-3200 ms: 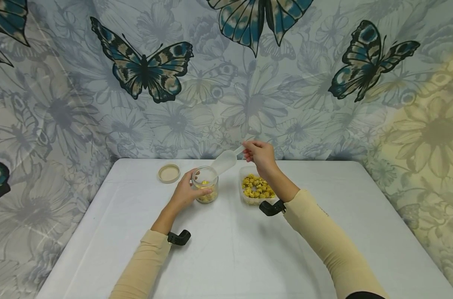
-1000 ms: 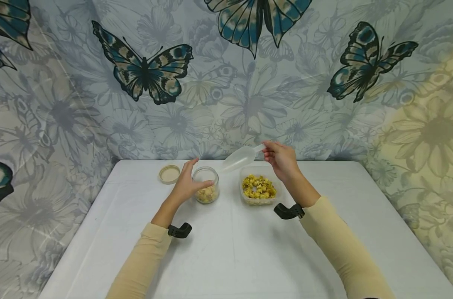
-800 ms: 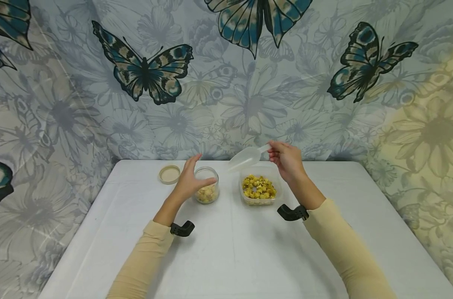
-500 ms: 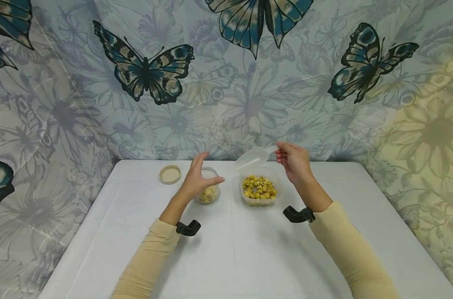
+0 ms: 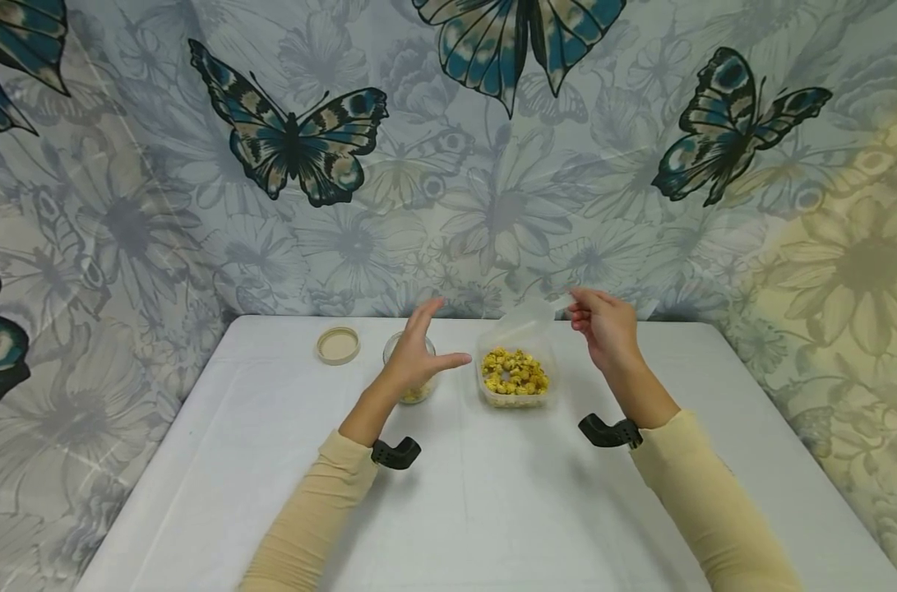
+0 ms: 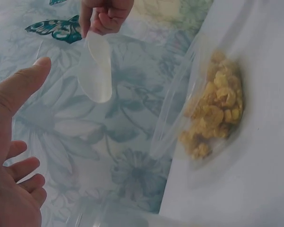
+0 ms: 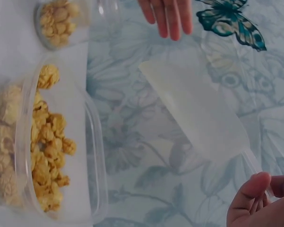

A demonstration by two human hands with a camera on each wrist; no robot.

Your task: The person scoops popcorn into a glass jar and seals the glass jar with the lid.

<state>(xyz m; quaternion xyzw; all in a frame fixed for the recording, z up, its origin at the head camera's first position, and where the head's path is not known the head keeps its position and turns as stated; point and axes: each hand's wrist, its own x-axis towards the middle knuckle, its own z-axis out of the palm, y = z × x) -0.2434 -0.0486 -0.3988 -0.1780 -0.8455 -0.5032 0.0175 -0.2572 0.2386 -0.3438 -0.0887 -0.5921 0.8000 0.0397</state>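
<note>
My right hand (image 5: 607, 333) pinches the handle of a translucent white scoop (image 7: 198, 113), raised behind and above a clear plastic container (image 5: 554, 366). Yellow popcorn (image 5: 515, 374) fills part of that container; the scoop's bowl looks bare in the right wrist view. My left hand (image 5: 413, 358) is held in the air with thumb and fingers spread, nothing in its grasp. In the head view it overlaps a glass jar (image 5: 391, 345), hiding much of it. Popcorn pieces (image 7: 59, 21) lie in the jar's lower part, seen in the right wrist view.
A round beige-rimmed lid (image 5: 337, 345) lies on the white table (image 5: 448, 493) left of the jar. Behind the table's back edge hangs a butterfly-patterned cloth (image 5: 507, 214).
My left hand has released the jar and moved right, now in front of it. The scoop, in my right hand, has moved from the jar's mouth to over the container's back edge.
</note>
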